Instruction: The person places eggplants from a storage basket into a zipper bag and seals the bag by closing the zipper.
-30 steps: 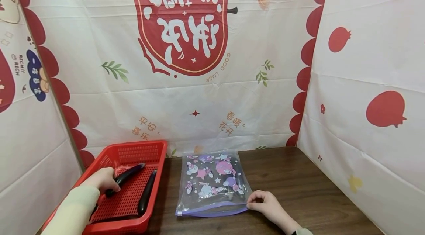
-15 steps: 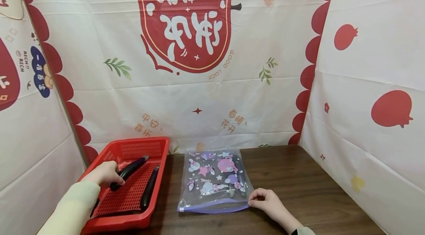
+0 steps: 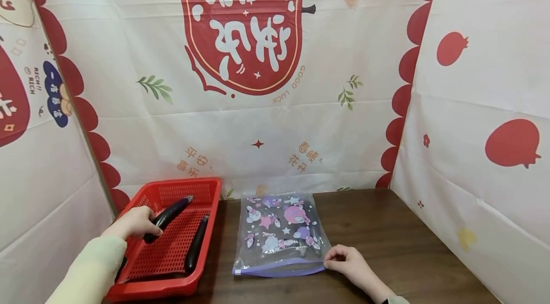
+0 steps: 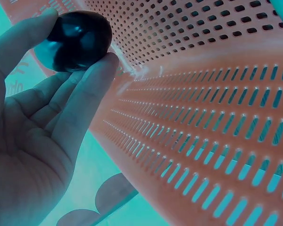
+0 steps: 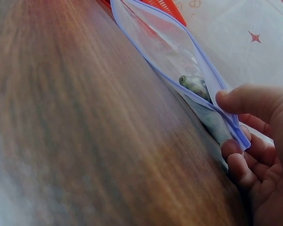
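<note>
Evidently, the work is partway along. Inside the clear printed bag [image 3: 275,227], an item with a greenish stem end [image 5: 194,86] is seen, judged to be an eggplant already packed. The bag is laid on the surface [image 3: 361,227] with its purple-edged mouth unsealed, the slider [image 3: 237,272] being found at the left end. By the right hand [image 3: 349,266], the mouth's right corner is pinched between thumb and fingers.

By the left hand [image 3: 139,223], the near end of a dark eggplant [image 3: 174,214] is gripped, thumb and fingers closed around it, within the red basket [image 3: 150,288]; whether its far end is clear of the basket cannot be told. A second eggplant [image 3: 197,246] is noted along the basket's right side; another dark end [image 3: 121,268] is partly hidden by the sleeve. These are judged outstanding, as is sealing.

The surface is dark, wood-grained, and enclosed by pale printed sheeting [image 3: 240,132] behind and at both sides.
</note>
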Demonstrator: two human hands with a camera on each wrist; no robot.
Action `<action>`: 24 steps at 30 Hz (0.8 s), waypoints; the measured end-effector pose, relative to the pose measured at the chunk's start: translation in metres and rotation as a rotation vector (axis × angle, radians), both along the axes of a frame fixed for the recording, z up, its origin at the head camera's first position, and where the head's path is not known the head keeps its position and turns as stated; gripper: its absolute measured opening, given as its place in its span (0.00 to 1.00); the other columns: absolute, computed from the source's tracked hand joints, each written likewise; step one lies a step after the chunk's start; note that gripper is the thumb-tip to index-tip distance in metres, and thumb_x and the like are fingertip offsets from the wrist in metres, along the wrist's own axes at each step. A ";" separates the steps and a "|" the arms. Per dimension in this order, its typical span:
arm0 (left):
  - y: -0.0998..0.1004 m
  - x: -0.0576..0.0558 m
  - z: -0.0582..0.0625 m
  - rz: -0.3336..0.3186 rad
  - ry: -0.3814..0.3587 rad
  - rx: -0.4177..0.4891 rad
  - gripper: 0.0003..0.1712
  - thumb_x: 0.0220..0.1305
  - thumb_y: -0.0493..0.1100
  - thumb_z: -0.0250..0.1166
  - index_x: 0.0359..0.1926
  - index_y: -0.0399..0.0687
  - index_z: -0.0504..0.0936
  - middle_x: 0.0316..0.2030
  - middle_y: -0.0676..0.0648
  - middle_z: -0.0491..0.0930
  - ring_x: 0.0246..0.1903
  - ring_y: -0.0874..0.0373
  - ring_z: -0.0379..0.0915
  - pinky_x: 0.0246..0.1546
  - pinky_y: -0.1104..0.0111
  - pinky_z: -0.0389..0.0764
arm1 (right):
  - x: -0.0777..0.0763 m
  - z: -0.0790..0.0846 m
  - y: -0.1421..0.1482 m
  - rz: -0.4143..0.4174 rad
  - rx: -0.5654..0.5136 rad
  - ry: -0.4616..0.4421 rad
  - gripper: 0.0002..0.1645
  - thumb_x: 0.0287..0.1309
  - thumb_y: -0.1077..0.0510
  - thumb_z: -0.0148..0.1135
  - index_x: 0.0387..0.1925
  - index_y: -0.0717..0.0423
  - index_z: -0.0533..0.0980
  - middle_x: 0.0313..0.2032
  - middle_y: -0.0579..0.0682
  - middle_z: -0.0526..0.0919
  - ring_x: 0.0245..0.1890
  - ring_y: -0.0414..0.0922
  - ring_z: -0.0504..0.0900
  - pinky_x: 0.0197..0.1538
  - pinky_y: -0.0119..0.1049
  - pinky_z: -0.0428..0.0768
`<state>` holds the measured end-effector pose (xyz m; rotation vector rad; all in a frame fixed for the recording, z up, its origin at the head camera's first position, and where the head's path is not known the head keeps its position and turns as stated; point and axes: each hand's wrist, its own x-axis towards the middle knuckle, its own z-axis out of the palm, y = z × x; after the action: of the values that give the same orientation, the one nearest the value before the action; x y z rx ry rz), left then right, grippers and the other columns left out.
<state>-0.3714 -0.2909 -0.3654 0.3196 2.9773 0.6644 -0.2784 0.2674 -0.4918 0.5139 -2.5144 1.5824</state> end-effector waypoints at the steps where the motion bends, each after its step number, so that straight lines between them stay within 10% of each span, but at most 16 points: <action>1: 0.000 0.000 -0.002 0.002 0.000 0.001 0.13 0.48 0.41 0.75 0.25 0.40 0.79 0.17 0.49 0.75 0.16 0.59 0.69 0.20 0.66 0.72 | 0.002 -0.002 0.001 0.004 -0.008 -0.001 0.03 0.51 0.65 0.69 0.29 0.59 0.81 0.26 0.43 0.79 0.27 0.34 0.74 0.32 0.30 0.74; 24: 0.010 0.003 0.009 -0.028 -0.025 -0.004 0.11 0.51 0.41 0.73 0.28 0.39 0.81 0.18 0.49 0.77 0.16 0.60 0.69 0.20 0.66 0.73 | 0.004 0.009 -0.001 -0.019 0.030 -0.022 0.05 0.51 0.66 0.69 0.29 0.66 0.80 0.26 0.45 0.78 0.27 0.35 0.74 0.32 0.31 0.73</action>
<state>-0.3687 -0.2811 -0.3562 0.3499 2.9441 0.6551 -0.2748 0.2665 -0.4832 0.4772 -2.5547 1.5539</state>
